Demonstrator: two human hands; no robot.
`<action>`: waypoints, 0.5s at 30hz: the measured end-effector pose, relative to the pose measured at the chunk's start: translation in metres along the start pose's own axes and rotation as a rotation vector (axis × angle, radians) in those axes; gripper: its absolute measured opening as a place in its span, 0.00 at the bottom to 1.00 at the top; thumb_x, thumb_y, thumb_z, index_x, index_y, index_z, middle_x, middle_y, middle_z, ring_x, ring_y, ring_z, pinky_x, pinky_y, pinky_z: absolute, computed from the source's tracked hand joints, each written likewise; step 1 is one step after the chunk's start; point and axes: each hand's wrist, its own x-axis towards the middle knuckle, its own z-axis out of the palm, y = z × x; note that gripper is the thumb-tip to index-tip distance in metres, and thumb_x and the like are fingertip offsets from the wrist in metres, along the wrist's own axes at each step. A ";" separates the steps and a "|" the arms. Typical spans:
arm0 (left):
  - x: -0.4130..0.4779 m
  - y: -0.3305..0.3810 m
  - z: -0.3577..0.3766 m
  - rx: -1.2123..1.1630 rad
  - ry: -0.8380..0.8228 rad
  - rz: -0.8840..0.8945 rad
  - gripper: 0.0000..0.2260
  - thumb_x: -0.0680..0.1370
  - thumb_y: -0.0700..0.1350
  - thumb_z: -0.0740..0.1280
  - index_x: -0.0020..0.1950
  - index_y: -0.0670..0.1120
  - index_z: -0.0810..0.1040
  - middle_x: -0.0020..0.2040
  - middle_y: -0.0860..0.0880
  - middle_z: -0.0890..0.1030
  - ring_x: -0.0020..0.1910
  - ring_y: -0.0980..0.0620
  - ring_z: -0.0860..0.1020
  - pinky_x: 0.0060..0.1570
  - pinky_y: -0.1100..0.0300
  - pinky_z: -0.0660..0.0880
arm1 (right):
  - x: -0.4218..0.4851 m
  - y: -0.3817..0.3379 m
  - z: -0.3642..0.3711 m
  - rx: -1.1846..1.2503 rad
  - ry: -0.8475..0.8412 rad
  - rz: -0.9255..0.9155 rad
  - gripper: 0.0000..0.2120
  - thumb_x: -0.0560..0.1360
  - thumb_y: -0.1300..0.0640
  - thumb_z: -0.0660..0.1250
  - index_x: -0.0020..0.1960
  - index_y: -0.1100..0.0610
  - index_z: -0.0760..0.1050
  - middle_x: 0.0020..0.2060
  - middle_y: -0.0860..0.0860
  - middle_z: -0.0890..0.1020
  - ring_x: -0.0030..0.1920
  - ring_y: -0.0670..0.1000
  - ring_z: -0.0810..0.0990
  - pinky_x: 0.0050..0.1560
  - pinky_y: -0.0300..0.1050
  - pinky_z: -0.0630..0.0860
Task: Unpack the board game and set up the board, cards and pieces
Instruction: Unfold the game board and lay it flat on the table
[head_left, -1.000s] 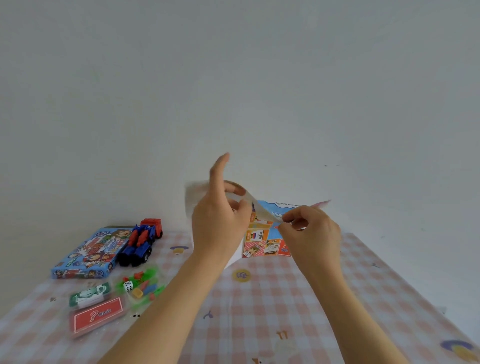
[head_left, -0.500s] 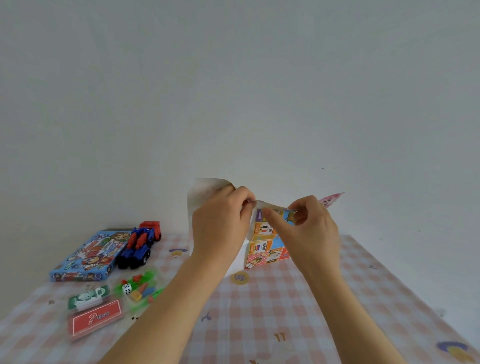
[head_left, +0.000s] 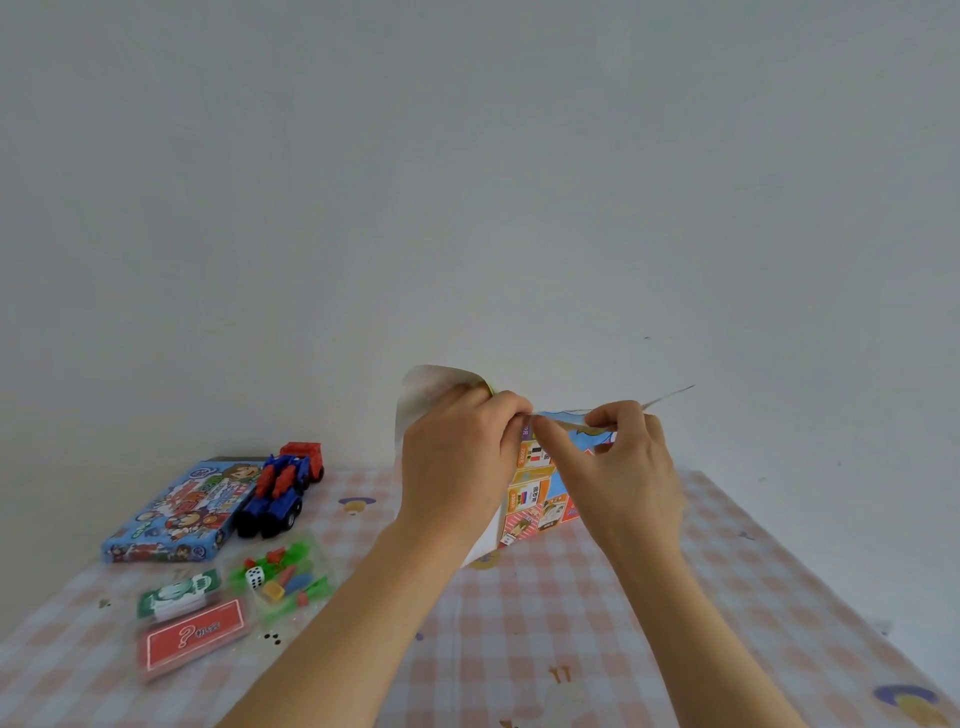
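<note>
board (head_left: 535, 493) is up in the air over the table (head_left: 519, 649), part folded, white back facing l. l hand (head_left: 457, 467) has fingers curled, pinching its top edge. r hand (head_left: 626, 467) pinches the next flap w/ thumb + forefinger. risks: looks like thin paper, so yanking the flaps apart could tear a crease. if a pinch slips, it drops. creases may spring back, not lie flat. pieces (head_left: 283, 571), cards (head_left: 192, 623) + box (head_left: 176, 514) sit well off l, prob safe.
</note>
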 end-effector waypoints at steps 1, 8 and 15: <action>-0.001 0.000 0.000 -0.003 0.003 0.012 0.11 0.74 0.49 0.61 0.41 0.51 0.83 0.33 0.54 0.80 0.34 0.53 0.79 0.28 0.60 0.74 | 0.000 0.000 0.000 0.003 0.000 0.005 0.21 0.67 0.34 0.65 0.50 0.48 0.68 0.47 0.44 0.71 0.43 0.47 0.75 0.40 0.44 0.68; -0.002 0.001 0.003 0.003 -0.003 0.021 0.05 0.73 0.45 0.67 0.42 0.50 0.83 0.35 0.54 0.82 0.38 0.53 0.79 0.32 0.63 0.72 | 0.008 0.009 0.002 0.100 0.047 0.033 0.06 0.70 0.51 0.67 0.46 0.50 0.72 0.47 0.46 0.74 0.42 0.48 0.77 0.42 0.47 0.75; -0.001 -0.012 0.007 -0.107 0.025 -0.108 0.06 0.73 0.41 0.67 0.48 0.46 0.83 0.43 0.50 0.83 0.46 0.56 0.74 0.42 0.67 0.66 | 0.012 0.008 -0.010 0.245 0.069 -0.003 0.14 0.67 0.66 0.64 0.49 0.51 0.75 0.38 0.46 0.79 0.39 0.50 0.78 0.36 0.44 0.74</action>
